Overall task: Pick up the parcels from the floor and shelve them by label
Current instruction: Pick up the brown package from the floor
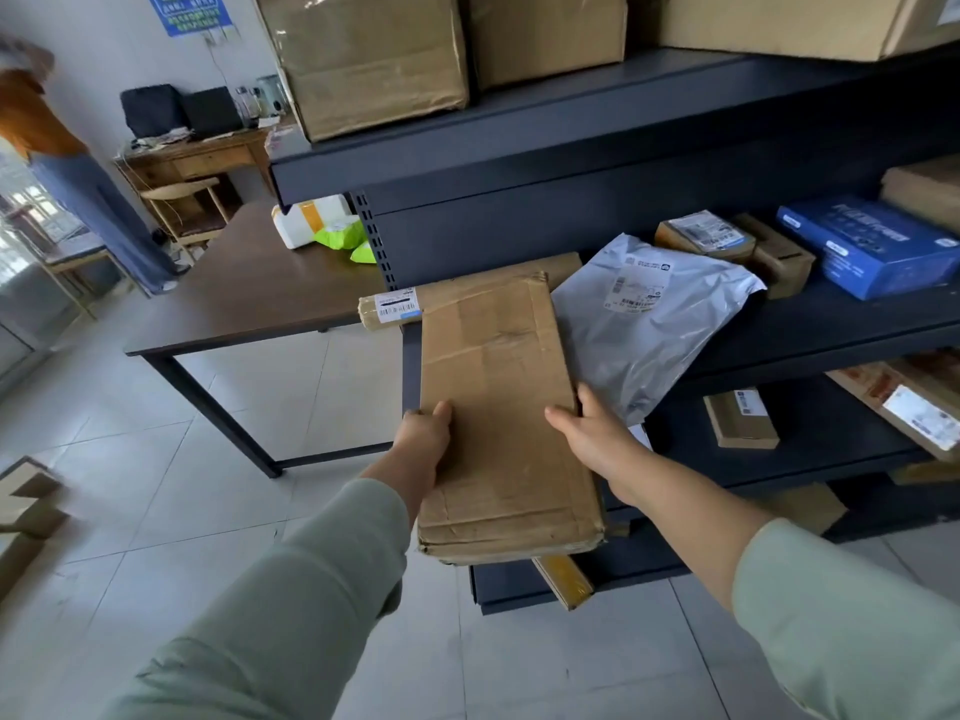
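A long flat cardboard parcel (pixel 501 407), taped and creased, juts out from the left end of the dark shelf unit's middle shelf (pixel 831 324). My left hand (pixel 423 439) grips its left edge and my right hand (pixel 592 433) grips its right edge. Its far end lies over a brown tube-shaped parcel (pixel 395 306) with a white label. A grey plastic mailer (pixel 649 319) rests on the shelf just to the right, touching the cardboard parcel's side.
Small cardboard boxes (pixel 706 236) and a blue box (pixel 872 246) sit further right on the shelf. Big cartons (pixel 374 65) fill the top shelf. A dark table (pixel 249 288) stands left. Loose boxes (pixel 26 511) lie on the floor at far left. A person (pixel 62 163) stands by the wooden desk.
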